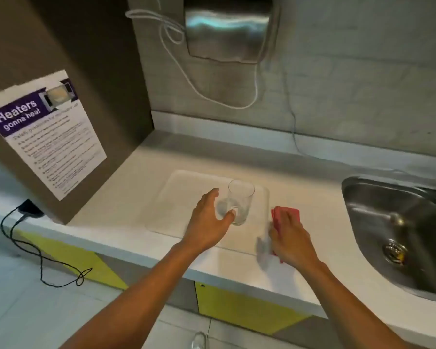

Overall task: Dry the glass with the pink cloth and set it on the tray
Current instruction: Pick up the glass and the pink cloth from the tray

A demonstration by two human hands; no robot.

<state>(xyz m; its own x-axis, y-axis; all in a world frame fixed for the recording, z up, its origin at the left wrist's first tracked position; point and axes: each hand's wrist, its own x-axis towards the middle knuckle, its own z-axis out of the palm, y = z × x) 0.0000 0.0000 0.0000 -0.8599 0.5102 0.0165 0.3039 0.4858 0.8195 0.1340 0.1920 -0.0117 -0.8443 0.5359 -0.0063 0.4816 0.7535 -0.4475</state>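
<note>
A clear drinking glass (pixel 241 197) stands upright on the white tray (pixel 184 197), near the tray's right edge. My left hand (pixel 209 222) is spread open just left of the glass; the thumb tip touches its lower front and the fingers stay off to its left side. The pink cloth (pixel 287 214) lies on the counter right of the tray. My right hand (pixel 291 240) lies on top of it with the fingers curled on the cloth. This hand is slightly blurred, and most of the cloth is hidden under it.
A steel sink (pixel 398 235) is set into the white counter (pixel 141 197) at the right. A brown box with a notice (pixel 48 137) stands at the left, and a black cable (pixel 35 250) hangs below it. A metal hand dryer (pixel 228 28) with a white cord hangs on the back wall.
</note>
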